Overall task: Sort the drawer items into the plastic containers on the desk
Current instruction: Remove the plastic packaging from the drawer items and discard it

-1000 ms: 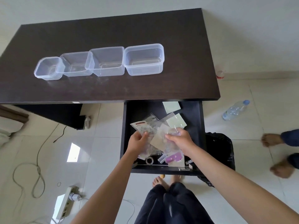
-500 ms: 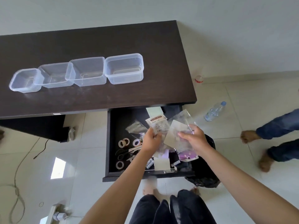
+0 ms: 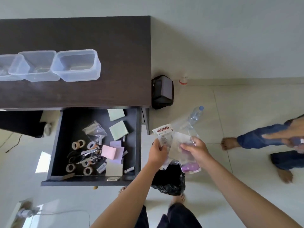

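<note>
Head view shows the left hand (image 3: 157, 152) pinching a flat clear packet (image 3: 162, 133) with a white card label reading "STICKY NOTE", held right of the open drawer (image 3: 56, 145), above a crinkled black bag (image 3: 169, 180). Beside it, the right hand (image 3: 195, 149) grips glossy, wrinkled clear plastic sleeves (image 3: 185, 155) with something purple inside. In the matt dark drawer lie square pastel note pads (image 3: 118, 130), tape rolls (image 3: 77, 144) and metal scissors (image 3: 85, 155). Translucent rounded containers (image 3: 77, 65) stand in a touching row on the dark wood-grain desk (image 3: 115, 46).
</note>
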`<control>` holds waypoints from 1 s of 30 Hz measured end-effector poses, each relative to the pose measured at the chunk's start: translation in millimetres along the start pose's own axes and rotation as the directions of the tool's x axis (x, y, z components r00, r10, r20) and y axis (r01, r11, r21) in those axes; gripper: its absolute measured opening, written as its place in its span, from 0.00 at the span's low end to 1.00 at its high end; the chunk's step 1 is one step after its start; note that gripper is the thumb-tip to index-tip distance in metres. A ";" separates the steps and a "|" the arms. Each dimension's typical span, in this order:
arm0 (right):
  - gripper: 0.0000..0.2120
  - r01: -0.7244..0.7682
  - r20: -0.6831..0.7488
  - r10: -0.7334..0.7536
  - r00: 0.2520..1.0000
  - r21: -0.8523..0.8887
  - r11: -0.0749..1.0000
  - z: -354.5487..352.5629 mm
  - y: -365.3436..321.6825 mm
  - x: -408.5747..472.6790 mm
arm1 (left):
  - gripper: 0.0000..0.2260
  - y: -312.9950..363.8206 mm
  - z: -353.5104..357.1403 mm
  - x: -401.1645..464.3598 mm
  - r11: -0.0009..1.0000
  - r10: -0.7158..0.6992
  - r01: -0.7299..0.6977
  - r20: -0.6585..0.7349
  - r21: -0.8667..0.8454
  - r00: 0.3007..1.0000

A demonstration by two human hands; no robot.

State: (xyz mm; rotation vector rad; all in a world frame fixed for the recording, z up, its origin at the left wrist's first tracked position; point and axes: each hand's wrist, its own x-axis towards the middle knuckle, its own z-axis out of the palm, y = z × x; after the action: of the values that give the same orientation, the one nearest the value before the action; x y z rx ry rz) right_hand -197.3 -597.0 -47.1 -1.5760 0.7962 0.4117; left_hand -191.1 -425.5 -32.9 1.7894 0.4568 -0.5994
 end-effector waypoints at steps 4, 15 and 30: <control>0.32 -0.084 0.038 0.085 0.996 -0.025 0.996 -7.5 37.7 18.9 | 0.12 -32.5 29.7 7.4 0.988 -0.150 0.151 -0.052 0.010 0.987; 0.26 -0.307 0.107 0.323 0.940 -0.144 0.941 26.8 179.1 138.7 | 0.13 -173.4 84.1 99.5 0.908 -0.412 0.418 -0.210 -0.021 0.886; 0.32 -0.167 0.021 0.178 0.984 -0.255 0.952 27.0 168.8 135.4 | 0.26 -162.3 100.0 85.3 0.934 -0.336 0.343 -0.088 0.096 0.938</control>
State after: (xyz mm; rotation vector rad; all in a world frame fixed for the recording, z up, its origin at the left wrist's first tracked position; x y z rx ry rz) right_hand -215.1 -605.2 -264.3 -1.7317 0.8782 0.6958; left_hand -234.8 -474.0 -231.3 1.8544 0.8065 -0.8166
